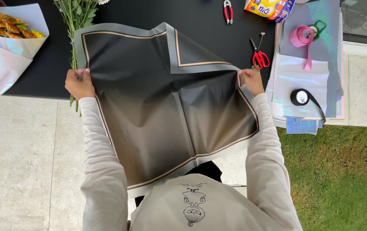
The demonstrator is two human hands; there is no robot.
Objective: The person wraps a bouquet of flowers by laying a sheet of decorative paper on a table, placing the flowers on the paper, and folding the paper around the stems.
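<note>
Sheet (166,111), dark, bordered, folded at twelve o'clock: left hand (79,83) pinches nine o'clock edge, right hand (250,80) three o'clock; keep taut, level over tabletop (200,25).

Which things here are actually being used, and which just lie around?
In use: dark wrapping sheet, gripped by left hand and right hand.

Lying about: flower stems, red scissors, pink ribbon, black ribbon spool, wrapped bouquet.
</note>
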